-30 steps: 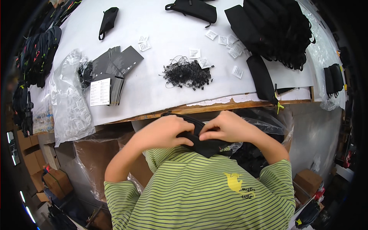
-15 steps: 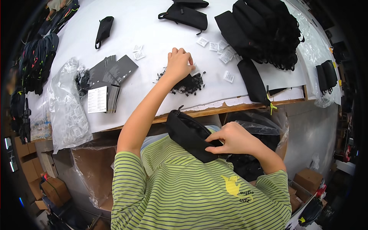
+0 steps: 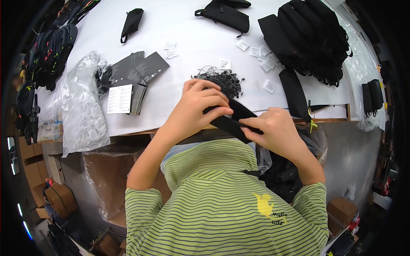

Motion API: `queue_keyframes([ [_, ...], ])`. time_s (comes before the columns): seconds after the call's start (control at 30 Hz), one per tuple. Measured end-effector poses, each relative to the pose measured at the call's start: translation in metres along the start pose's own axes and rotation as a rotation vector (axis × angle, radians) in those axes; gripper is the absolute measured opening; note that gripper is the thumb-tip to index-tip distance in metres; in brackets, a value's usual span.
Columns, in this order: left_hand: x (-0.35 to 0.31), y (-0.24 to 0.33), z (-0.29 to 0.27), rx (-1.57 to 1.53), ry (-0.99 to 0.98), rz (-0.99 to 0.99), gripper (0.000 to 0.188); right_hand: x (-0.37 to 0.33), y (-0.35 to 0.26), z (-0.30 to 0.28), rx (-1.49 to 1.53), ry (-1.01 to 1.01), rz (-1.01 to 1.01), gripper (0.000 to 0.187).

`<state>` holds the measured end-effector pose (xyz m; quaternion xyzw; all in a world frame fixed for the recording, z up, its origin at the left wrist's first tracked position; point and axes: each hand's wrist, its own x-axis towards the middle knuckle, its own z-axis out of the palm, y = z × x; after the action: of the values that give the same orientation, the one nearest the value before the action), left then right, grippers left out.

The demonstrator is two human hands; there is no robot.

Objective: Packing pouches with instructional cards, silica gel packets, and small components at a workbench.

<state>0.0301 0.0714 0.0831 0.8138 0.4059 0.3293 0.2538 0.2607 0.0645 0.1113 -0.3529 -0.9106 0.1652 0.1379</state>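
A black zip pouch [image 3: 232,128] is held up at the table's front edge, tilted down to the right, its opening toward me. My right hand [image 3: 273,128] pinches its right end between thumb and fingers. My left hand [image 3: 198,104] is closed at the pouch's left part, thumb and fingers close together over the opening. A small pale bit shows at the thumb tip; what the fingers hold is hidden. Just beyond the left hand lies a pile of small black loop tags [image 3: 224,82], with a small white packet [image 3: 224,64] behind it.
Several white packets [image 3: 255,51] lie right of centre. A heap of black pouches [image 3: 307,38] fills the back right, and one pouch [image 3: 294,91] lies near the edge. To the left are grey cards [image 3: 141,68] and a clear plastic bag [image 3: 85,111]. More pouches [image 3: 226,15] lie far back.
My left hand has come back from the tag pile to the pouch. My right hand has raised the pouch from my lap to the table edge. The view has shifted slightly.
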Motion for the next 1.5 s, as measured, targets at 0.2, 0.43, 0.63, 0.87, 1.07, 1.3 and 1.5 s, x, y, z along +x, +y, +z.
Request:
queue_keyframes([
  [0.2,-0.054,-0.022,0.032,-0.751,0.758,-0.474,0.074,0.014,-0.013,0.015,0.177,0.255,0.083,0.014],
  [0.43,-0.054,-0.015,0.051,-1.450,0.819,-0.714,0.036,0.025,-0.034,0.051,0.337,0.304,0.162,0.019],
  [0.63,-0.049,-0.012,0.046,-1.461,0.956,-0.686,0.034,0.009,-0.035,0.087,0.876,0.478,0.509,0.012],
  [0.87,-0.052,-0.005,0.043,-1.339,0.700,-0.729,0.032,0.012,-0.006,0.075,0.631,0.577,0.403,0.018],
  [1.07,-0.045,0.014,0.042,-1.273,0.484,-0.797,0.036,0.033,0.000,0.044,0.720,0.526,0.376,0.012],
  [1.3,-0.043,0.017,0.043,-1.283,0.553,-0.826,0.034,0.035,-0.006,0.037,0.383,0.487,0.258,0.007],
  [1.5,-0.050,0.017,0.039,-1.269,0.482,-0.832,0.035,0.031,-0.003,0.036,0.329,0.444,0.195,0.010],
])
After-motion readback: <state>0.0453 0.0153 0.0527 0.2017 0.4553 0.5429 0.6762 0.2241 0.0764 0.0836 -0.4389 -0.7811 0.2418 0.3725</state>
